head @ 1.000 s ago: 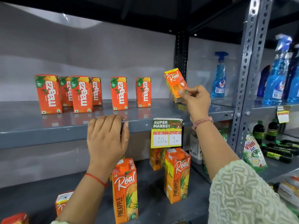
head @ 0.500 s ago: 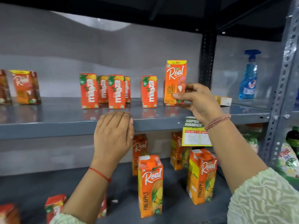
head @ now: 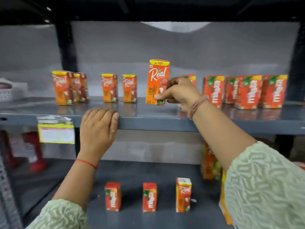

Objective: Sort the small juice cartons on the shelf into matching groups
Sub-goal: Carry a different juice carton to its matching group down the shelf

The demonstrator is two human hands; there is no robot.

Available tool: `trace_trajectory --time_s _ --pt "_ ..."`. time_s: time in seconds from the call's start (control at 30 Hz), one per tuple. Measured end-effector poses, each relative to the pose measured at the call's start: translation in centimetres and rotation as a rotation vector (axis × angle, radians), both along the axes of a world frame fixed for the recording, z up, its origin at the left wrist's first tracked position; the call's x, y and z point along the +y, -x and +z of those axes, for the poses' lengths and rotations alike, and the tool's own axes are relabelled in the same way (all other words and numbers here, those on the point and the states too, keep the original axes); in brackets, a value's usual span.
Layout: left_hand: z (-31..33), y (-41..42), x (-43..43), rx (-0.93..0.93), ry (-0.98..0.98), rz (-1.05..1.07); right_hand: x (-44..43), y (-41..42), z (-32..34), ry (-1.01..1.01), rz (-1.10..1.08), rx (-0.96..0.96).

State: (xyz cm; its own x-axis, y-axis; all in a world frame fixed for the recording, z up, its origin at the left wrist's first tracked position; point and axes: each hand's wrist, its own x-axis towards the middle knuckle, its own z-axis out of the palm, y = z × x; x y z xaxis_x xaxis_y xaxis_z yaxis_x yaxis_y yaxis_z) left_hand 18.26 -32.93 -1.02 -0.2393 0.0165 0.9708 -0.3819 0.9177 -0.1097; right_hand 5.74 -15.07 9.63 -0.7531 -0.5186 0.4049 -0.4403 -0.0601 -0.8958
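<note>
On the upper shelf, her right hand pinches a Real carton upright, its base about at the shelf, between the Real row and the Maaza bunch. Left hand lies flat, fingers loose, on the shelf edge, holding nothing.
</note>
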Motion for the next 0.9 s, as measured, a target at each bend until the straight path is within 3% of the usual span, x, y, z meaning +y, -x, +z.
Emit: trace_trajectory --time_s 0.17,0.3,0.43,0.9 --pt "0.2 -3.3 -4.9 -0.011 0.042 0.014 -8.2 -2.8 1.3 -0.081 0.108 -0.09" --pt "0.7 -5.7 -8.0 0.01 -0.122 0.091 -13.9 -3.7 1.6 -0.152 0.162 -0.144" --pt "0.5 -6.3 -9.1 -0.054 -0.099 0.089 -18.0 -4.3 1.7 -0.216 0.123 -0.118" --pt "0.4 -6.1 -9.0 -0.033 -0.128 0.02 -22.8 -3.5 1.8 -0.459 -0.016 0.014"
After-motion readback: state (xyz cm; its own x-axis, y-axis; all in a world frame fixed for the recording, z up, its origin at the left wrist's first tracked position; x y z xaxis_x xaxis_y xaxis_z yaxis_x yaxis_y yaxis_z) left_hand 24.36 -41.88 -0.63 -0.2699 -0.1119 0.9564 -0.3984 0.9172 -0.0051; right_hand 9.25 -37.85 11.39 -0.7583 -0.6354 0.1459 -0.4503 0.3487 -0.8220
